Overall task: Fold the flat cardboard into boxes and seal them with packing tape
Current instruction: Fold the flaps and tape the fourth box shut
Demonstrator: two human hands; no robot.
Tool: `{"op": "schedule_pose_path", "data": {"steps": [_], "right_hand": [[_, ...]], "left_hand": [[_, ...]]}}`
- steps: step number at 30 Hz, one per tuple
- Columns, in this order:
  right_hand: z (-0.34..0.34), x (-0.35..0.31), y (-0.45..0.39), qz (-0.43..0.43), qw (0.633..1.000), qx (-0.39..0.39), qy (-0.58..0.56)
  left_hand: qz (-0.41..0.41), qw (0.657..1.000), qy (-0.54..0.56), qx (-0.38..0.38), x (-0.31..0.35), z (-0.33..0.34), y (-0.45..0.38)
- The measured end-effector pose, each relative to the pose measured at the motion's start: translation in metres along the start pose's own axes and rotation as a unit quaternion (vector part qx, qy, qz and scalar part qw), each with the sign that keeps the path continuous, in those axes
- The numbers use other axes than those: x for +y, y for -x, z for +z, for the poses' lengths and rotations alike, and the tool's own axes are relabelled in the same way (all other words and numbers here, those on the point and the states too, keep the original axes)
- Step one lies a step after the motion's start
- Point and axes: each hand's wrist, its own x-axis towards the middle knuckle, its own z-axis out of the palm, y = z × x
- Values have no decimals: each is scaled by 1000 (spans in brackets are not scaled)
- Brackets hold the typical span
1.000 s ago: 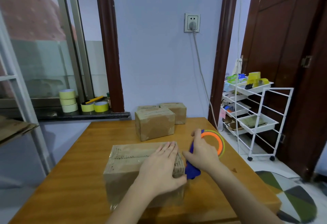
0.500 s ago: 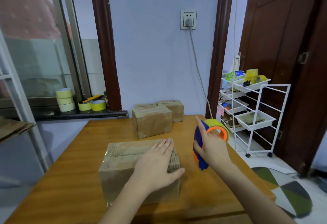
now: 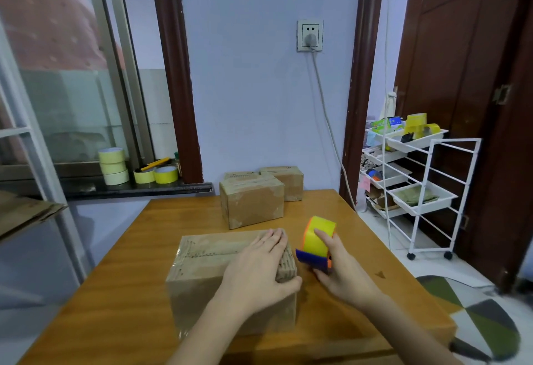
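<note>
Box point(image 3: 219, 266) print unreadable; left hand point(image 3: 259, 272) presses it flat.

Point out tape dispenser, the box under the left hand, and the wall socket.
tape dispenser point(image 3: 316, 242): head view, on the yellow roll's face.
box point(image 3: 213, 252): head view, on the taped top panel.
wall socket point(image 3: 310, 35): head view, on the faceplate's middle.

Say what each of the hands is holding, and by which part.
Right hand grips the tape dispenser at its blue body, forefinger on the yellow roll. Left hand holds nothing, pressing flat on the nearest box.
</note>
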Motion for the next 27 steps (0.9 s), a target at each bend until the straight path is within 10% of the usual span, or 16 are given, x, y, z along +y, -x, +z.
{"op": "schedule_pose_path", "data": {"steps": [17, 24, 27], "right_hand": [[-3, 8, 75, 44, 998, 26, -23], [-3, -24, 80, 61, 979, 192, 24], [0, -63, 62, 85, 975, 126, -163]], "left_hand": [[-7, 998, -53, 37, 7, -2, 4], [-3, 998, -52, 36, 9, -5, 7], [-2, 998, -48, 32, 8, -6, 8]]}}
